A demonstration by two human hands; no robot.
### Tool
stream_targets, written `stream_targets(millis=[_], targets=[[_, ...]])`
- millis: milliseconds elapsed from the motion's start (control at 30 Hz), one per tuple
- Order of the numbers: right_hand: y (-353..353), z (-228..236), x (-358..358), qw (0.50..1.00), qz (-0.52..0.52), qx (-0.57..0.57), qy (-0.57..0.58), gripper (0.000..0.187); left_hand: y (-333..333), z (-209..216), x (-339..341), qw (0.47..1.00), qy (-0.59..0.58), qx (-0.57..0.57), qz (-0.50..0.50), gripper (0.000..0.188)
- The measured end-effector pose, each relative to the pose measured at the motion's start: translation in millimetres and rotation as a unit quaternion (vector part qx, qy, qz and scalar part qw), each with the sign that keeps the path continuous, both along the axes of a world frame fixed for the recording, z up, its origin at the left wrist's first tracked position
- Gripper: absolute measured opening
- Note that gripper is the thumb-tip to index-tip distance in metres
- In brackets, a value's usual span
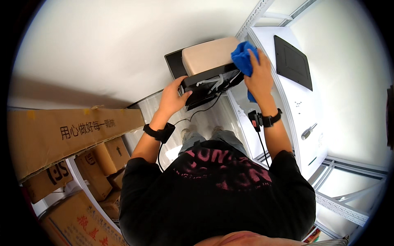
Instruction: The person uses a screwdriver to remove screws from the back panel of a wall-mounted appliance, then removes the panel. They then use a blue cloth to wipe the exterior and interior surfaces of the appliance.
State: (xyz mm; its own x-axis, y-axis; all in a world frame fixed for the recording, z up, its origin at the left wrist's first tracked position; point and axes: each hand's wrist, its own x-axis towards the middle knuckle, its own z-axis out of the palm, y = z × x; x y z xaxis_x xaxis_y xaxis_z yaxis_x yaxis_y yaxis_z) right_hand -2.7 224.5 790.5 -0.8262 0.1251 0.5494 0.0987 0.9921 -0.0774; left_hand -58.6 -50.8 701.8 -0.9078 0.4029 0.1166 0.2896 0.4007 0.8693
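Note:
In front of me stands a beige and black appliance (209, 53) whose black housing faces me uncovered, with pale tubes or wires (216, 83) visible inside. My left hand (172, 97) grips the left edge of that housing, thumb in front and fingers behind. A crumpled blue cloth (242, 57) is in my right hand (260, 76), pressed at the housing's upper right corner. Part of the cloth hangs below the palm. A dark cable (204, 110) runs down from the appliance to the floor.
On the white shelf (287, 102) at right lie a flat black panel (292, 61), a screwdriver (308, 132) and several tiny screws (298, 106). Large cardboard boxes (78, 133) fill the left side. Metal rack posts (252, 18) rise behind the shelf. Cables hang from my wristbands (164, 132).

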Motion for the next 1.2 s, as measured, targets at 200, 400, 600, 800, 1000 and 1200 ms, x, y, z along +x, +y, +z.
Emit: stream_targets(millis=[200, 400, 600, 800, 1000, 1200], targets=[[-15.6, -23.7, -11.7, 0.994, -0.013, 0.007, -0.106, 0.067, -3.6, -9.0, -10.9, 0.994, -0.077, 0.06, -0.041, 0.042], [-92.6, -17.7, -6.5, 0.99, 0.09, 0.001, -0.112, 0.06, -6.5, -19.7, -15.1, 0.991, -0.079, 0.086, -0.061, 0.038], [-140.9, -17.6, -2.0, 0.977, 0.182, -0.041, -0.101, 0.056, -11.5, -34.4, -22.8, 0.997, 0.03, 0.05, -0.053, 0.034], [-81.9, -20.0, 6.2, 0.98, 0.162, -0.073, -0.092, 0.064, -2.8, -18.2, -10.5, 0.991, -0.029, 0.109, -0.067, 0.037], [35.6, -31.7, 1.3, 0.996, 0.034, -0.076, -0.034, 0.054, -1.0, -14.2, -7.7, 0.994, -0.035, 0.058, -0.082, 0.041], [86.5, -27.9, -17.2, 0.982, 0.006, -0.187, -0.036, 0.051, -8.6, 39.9, -2.3, 0.986, 0.15, -0.053, -0.041, 0.049]])
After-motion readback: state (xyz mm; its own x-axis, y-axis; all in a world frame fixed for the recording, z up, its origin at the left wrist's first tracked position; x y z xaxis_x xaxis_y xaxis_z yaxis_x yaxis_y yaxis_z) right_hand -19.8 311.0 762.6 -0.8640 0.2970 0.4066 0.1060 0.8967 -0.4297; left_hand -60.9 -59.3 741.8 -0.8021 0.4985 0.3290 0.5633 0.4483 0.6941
